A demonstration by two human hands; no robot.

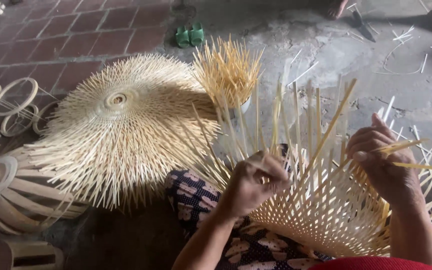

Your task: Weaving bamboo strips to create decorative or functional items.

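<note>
Here, left hand pinched shut on thin strips of the half-woven bamboo piece; right hand gripping loose strips too. Probably light, springy, snappable; best held low, near the weave.

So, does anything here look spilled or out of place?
Yes, loose bamboo slivers lie scattered over the concrete floor at upper right, near a small dark blade. The woven pieces themselves look orderly, and nothing appears broken.

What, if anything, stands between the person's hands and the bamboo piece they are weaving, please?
Nothing visible does. The left hand already grips slats of the half-woven bamboo piece on the lap, and the right hand pinches thin strips at its edge. The finished woven disc lies apart, to the left.
</note>
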